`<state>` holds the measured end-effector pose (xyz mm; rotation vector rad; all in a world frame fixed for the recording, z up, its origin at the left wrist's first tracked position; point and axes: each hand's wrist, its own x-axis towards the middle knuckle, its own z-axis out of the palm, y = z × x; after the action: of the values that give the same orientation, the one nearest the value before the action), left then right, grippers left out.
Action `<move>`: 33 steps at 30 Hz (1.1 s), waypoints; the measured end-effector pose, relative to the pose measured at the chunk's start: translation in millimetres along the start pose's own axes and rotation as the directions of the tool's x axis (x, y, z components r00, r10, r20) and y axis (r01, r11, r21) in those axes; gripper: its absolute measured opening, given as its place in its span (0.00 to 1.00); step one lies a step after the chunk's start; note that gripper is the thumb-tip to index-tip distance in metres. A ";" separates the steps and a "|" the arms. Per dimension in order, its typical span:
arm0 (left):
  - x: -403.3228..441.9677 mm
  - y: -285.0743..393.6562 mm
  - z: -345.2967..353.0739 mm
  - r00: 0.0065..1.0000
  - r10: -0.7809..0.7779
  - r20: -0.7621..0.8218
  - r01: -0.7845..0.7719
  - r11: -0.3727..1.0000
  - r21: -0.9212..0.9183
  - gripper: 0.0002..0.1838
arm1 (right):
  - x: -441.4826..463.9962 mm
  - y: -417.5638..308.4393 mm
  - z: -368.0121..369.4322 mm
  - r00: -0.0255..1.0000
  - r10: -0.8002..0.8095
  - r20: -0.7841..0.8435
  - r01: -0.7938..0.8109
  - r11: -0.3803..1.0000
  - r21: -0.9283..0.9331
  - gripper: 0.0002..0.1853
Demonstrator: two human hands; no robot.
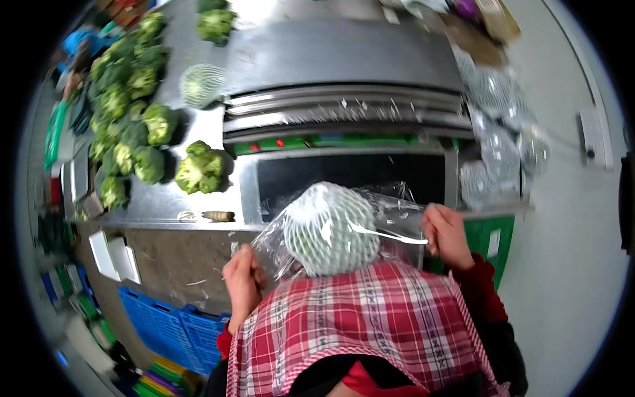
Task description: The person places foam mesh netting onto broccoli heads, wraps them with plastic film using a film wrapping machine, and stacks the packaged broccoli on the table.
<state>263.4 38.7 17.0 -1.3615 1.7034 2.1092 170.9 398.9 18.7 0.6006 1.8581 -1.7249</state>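
A round head of produce in a white foam net (331,231), greenish underneath and probably broccoli, rests against the front of my checked apron. Clear plastic film (400,215) is stretched around it and out to both sides. My left hand (245,278) pinches the film's left end, fingers closed. On the other side, my right hand (450,235) grips the right end of the film near a white, shiny streak. Behind the bundle lies the dark panel (350,173) of a metal wrapping machine (344,53).
Several broccoli heads (122,99) are piled at the left of the steel table, with a wooden-handled knife (218,216) at its edge. Another netted head (202,86) sits farther back. Wrapped bundles (496,152) stand at the right. Blue crates (159,327) lie on the floor.
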 end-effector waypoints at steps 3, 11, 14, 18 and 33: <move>57.6 -57.2 26.8 0.963 -0.214 0.165 0.152 0.934 0.323 0.10 | 34.8 107.5 -1.8 0.994 0.106 -0.002 -0.101 0.940 -0.327 0.20; 63.0 -99.0 112.4 0.244 0.637 0.731 -0.947 0.320 0.036 0.13 | 42.7 84.3 78.4 0.906 -0.113 0.407 0.403 0.518 -0.755 0.08; 20.0 -33.4 146.1 0.093 0.817 0.568 -0.990 0.138 -0.036 0.18 | 46.3 45.1 81.7 0.824 -0.422 0.378 0.564 0.549 -0.617 0.09; -22.9 41.4 170.7 -0.329 0.685 0.650 -0.914 -0.058 -0.402 0.26 | 28.5 -19.7 64.1 0.313 -0.869 0.383 0.936 0.350 0.029 0.09; 17.7 37.5 177.9 0.207 0.011 0.978 -0.388 0.919 0.072 0.28 | -34.7 36.0 13.2 0.694 -0.676 -0.249 0.682 0.507 0.527 0.31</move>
<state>131.4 164.5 26.9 0.4322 1.4372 1.8678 221.6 390.0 13.3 0.0282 1.6359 -2.8946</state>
